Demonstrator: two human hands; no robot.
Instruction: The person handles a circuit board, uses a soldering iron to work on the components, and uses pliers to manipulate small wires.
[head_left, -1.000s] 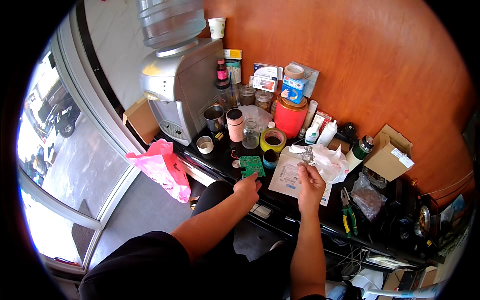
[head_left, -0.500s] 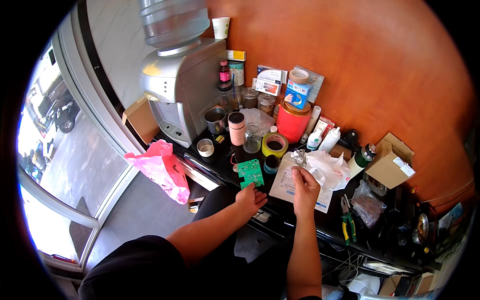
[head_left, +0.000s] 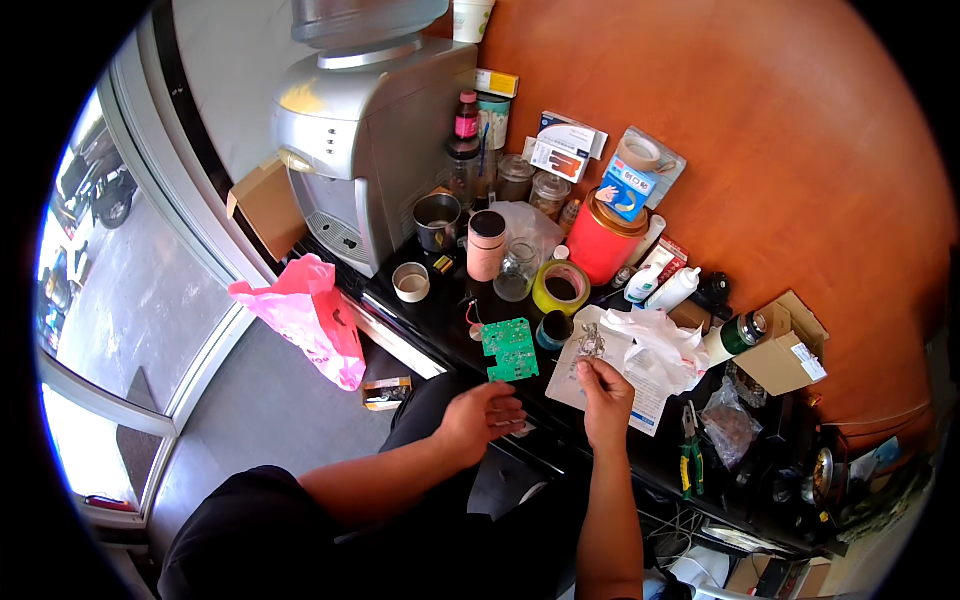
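Observation:
My left hand [head_left: 482, 420] is just below the near edge of a green circuit board [head_left: 510, 350], apart from it, fingers loosely spread with nothing visible in them. The board lies on the black tabletop, red and dark wires at its upper left corner. My right hand [head_left: 606, 402] pinches a small silvery cluster [head_left: 592, 342] between thumb and forefinger, over a printed paper packet [head_left: 573, 384]. Its exact kind is too small to tell. Beside it lies a crumpled white plastic bag [head_left: 668, 345]. A small dark round container [head_left: 554, 330] stands between board and packet.
Behind stand a glass jar [head_left: 516, 270], a pink flask [head_left: 486, 247], yellow tape [head_left: 562, 287] and a red canister [head_left: 605, 240]. Green-handled pliers [head_left: 691, 455] lie at the right. A water dispenser [head_left: 375, 150] and a pink plastic bag [head_left: 308, 315] are at the left.
My left hand has drawn back from the circuit board's near edge toward me, leaving the board on the table. The right hand keeps its pinch, slightly lower. The view has shifted a little.

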